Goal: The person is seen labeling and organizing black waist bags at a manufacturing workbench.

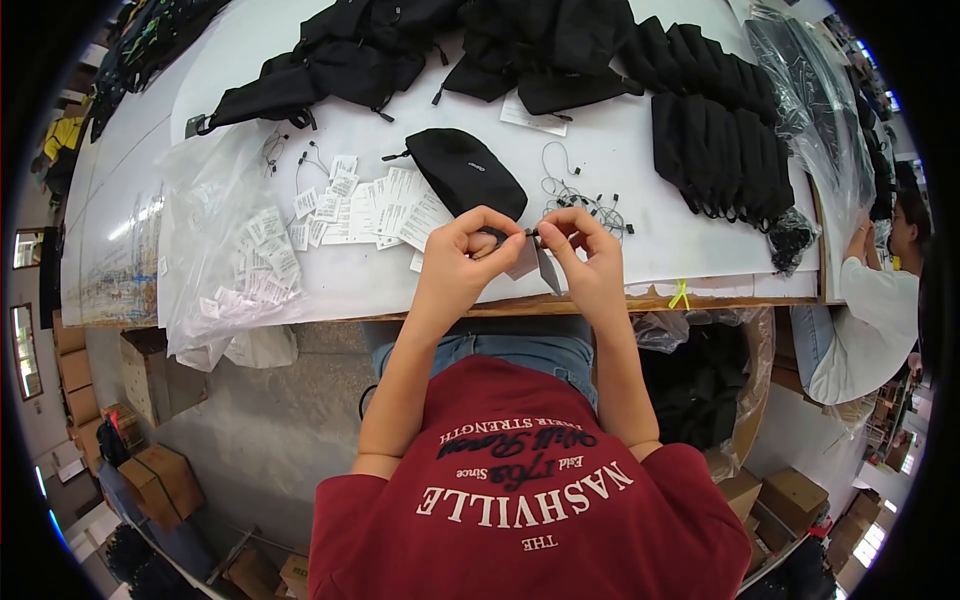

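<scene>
At the table's near edge my two hands meet, fingertips almost touching. My left hand [462,262] is closed in a pinch on a black strap loop [492,236] at the near end of a black zip pouch [468,172]. My right hand [590,262] pinches the small black fastener of a hang tag; its fingers partly hide it. Below the fingertips hangs the grey hang tag [547,272], with a paler tag beside it. The pouch lies on the white table just beyond my hands, its zip pull pointing left.
Left of the pouch lie many white paper labels [350,215] and a clear plastic bag [215,230] holding more. Black tag strings [590,205] lie at right. Black pouches are heaped at the back [360,65] and stacked in rows [720,155]. A person [865,320] works at far right.
</scene>
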`<state>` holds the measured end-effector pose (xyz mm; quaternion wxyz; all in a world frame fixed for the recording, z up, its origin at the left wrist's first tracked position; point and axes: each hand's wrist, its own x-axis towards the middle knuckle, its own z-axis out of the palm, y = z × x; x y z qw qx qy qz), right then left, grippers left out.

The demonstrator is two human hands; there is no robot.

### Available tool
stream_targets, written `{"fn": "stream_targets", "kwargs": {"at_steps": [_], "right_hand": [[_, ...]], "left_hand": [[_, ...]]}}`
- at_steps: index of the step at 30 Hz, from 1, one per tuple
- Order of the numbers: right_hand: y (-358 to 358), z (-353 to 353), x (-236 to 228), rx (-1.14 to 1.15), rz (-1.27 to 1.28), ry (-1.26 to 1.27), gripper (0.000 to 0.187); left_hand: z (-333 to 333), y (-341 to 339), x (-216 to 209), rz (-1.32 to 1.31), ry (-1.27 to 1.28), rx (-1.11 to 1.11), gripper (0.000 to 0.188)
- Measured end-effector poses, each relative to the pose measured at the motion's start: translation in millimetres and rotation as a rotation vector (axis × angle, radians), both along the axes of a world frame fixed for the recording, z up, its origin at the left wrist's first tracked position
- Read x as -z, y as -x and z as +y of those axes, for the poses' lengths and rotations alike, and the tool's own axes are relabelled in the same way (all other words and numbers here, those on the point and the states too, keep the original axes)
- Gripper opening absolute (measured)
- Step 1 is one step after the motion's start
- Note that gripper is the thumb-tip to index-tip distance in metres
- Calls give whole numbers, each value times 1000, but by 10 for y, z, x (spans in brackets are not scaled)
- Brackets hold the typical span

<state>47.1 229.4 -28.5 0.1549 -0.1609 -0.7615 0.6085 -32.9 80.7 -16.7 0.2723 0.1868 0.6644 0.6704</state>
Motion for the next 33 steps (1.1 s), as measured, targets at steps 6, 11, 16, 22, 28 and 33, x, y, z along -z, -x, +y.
{"fn": "stream_targets", "kwargs": {"at_steps": [6,11,16,22,28,33], "right_hand": [[0,13,14,-23,5,39,11],[20,-18,49,15,48,59,16],[16,-30,31,18,44,94,16],[1,-18,-5,-11,-23,43,13],[-9,-24,20,-16,-15,148,13],[8,-61,35,27,47,169,14]], "left_hand": [[6,-1,-1,8,20,-10,10],[-4,-1,-16,29,37,-5,10],[-11,-6,-19,47,53,-12,11],[-10,-11,-41,70,42,-30,10],[-22,-5,-18,88,59,-24,10],[-10,-14,-20,79,55,-14,10]]}}
